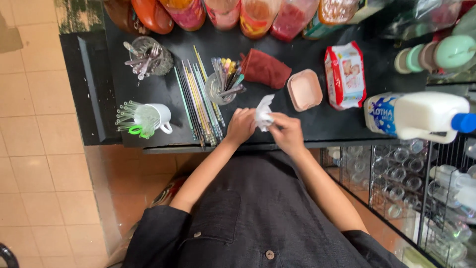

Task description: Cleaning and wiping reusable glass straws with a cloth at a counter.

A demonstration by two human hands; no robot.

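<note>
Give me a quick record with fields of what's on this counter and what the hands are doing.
surface: black counter
left hand: grips white tissue from the left
right hand: pinches the same tissue from the right
beside left hand: row of long straws, white mug of clear stirrers
behind hands: glass of spoons, red cloth, pink dish
right side: wet wipes pack, white milk jug with blue cap

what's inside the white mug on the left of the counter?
The white mug lies on its side, holding clear straws that stick out leftward, with a green loop at the rim. Deeper contents are hidden by the mug wall.
</note>
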